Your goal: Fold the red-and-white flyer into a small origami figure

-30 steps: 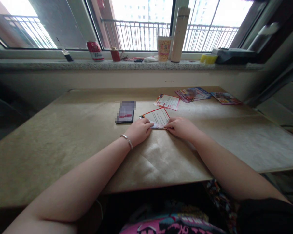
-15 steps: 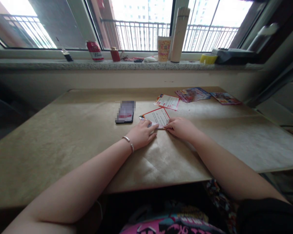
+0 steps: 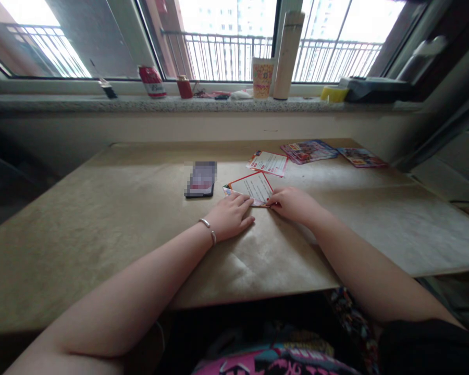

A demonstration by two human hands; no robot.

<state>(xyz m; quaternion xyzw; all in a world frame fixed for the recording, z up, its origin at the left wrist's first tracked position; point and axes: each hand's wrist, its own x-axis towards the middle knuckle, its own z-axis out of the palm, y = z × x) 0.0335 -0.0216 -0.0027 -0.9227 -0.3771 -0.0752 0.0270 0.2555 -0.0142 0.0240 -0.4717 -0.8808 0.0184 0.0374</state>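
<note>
A printed card (image 3: 252,186) with a red border and lines of text on white lies on the table in front of me. A differently coloured strip runs along its near edge and looks folded over. My left hand (image 3: 230,214) lies flat with its fingertips on that strip, thumb apart. At the card's near right corner, my right hand (image 3: 291,204) pinches the edge between thumb and fingers. Just beyond is another text-side-up card or small stack (image 3: 269,162). To the left lies a phone (image 3: 201,179), its screen blurred out.
Colourful picture cards (image 3: 309,151) and a smaller pile (image 3: 361,157) lie at the back right of the table (image 3: 101,224). Along the granite windowsill (image 3: 203,105) stand a red can (image 3: 152,82), a patterned cup (image 3: 262,78), a tall wooden-looking cylinder (image 3: 288,57) and a yellow tape roll (image 3: 333,94).
My left hand has shifted slightly to the right along the card's near edge. My right hand has moved a little to the right, still pinching the corner. The other things stay put.
</note>
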